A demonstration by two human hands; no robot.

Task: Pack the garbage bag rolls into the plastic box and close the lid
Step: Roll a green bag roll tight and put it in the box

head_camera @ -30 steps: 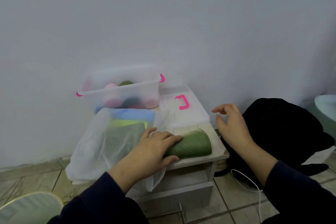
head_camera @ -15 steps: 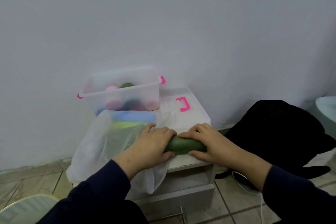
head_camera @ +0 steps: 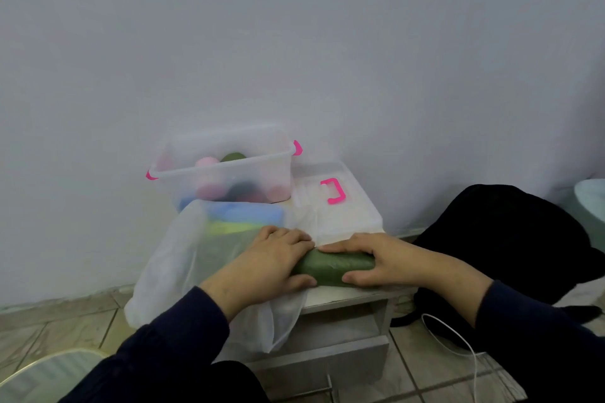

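While I sit facing the wall, a pale round rim [head_camera: 42, 370] shows at the near left on the tiled floor [head_camera: 65, 321]. Right of it, a thin white bag [head_camera: 183, 265] slumps over the left side of the small white cabinet [head_camera: 353, 301], with blue [head_camera: 245, 214] and yellow-green [head_camera: 229, 227] rolls showing through its skin. Behind the bag, at the far edge by the wall, stands the box [head_camera: 226, 173], clear with pink clips, its top open; pink, dark and green rolls lie inside it. My left hand [head_camera: 265, 268] lies over the left end of a green roll [head_camera: 337, 267], fingers curled across the top and thumb tucked against the near side, so it grips the roll. The roll lies flat along the near edge of the cabinet top, its left end at the mouth of the bag. My right hand [head_camera: 376, 260] clasps the right end the same way, fingers over the far side, thumb on the near side. The fingertips of both hands almost meet over the roll. Beyond my right hand, the lid [head_camera: 330, 203] lies flat on the cabinet, just right of the box, its pink handle [head_camera: 334, 191] upward. At the far right, a black cloth heap [head_camera: 497, 239] sits on the floor, a white cable [head_camera: 458, 347] trailing near it.
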